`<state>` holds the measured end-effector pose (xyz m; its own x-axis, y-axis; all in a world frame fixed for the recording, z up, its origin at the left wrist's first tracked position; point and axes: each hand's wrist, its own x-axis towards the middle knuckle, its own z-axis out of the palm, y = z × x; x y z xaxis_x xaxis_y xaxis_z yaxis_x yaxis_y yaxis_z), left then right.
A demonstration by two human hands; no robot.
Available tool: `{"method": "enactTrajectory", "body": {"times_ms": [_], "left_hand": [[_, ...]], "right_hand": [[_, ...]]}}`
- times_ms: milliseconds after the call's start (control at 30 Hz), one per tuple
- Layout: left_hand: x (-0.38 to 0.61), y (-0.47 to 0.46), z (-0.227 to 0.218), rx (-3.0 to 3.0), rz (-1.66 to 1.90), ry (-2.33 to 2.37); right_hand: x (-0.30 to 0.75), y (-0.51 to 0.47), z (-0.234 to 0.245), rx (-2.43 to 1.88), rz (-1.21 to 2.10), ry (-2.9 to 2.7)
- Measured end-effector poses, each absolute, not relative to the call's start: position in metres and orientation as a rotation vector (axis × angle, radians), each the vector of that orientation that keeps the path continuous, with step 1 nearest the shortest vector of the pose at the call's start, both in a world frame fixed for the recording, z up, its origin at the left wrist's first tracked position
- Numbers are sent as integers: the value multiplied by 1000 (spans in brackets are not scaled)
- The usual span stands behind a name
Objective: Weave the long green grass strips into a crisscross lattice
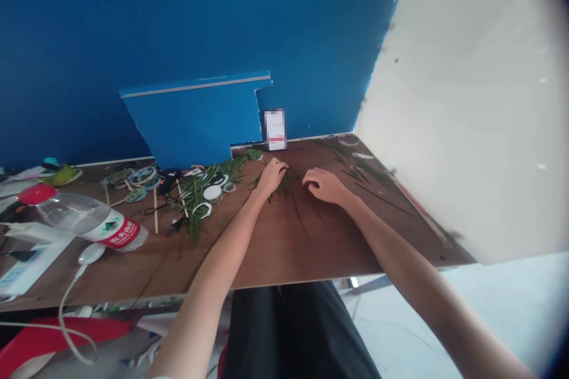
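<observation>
Both my arms reach out over a brown wooden table (284, 249). My left hand (272, 176) rests on a small bunch of thin green leaf strips (287, 186), its fingers curled down onto them. My right hand (323, 185) lies just to the right of that bunch, fingers bent and pressed to the table beside the strips. Whether either hand really grips a strip is too small to make out.
A heap of green strips and white rings (208, 192) lies left of my hands. More strips (360, 169) spread at the right. A plastic bottle with a red cap (84, 219) lies at the left near a white power strip (26, 263). A blue board (195, 121) leans on the blue wall.
</observation>
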<state>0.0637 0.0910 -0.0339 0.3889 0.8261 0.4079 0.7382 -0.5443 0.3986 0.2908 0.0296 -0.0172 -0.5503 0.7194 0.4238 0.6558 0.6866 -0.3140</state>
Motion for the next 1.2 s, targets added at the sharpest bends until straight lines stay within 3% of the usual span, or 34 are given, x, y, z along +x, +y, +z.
{"method": "enactTrajectory", "body": {"times_ms": [500,700,967,1200], "left_hand": [[65,90,-37,2502,882,1404],[56,83,-16,2439,951,1540],[-1,52,-11,2536,702,1750],[-7,31,-20,2614,688,1903]], "right_hand": [[290,32,-22,-1079,23,-2422],[293,36,-25,-1109,-26,-2342],[284,36,-23,-1211,-149,-2188],[268,57,-26,-1312,-172,-2251]]}}
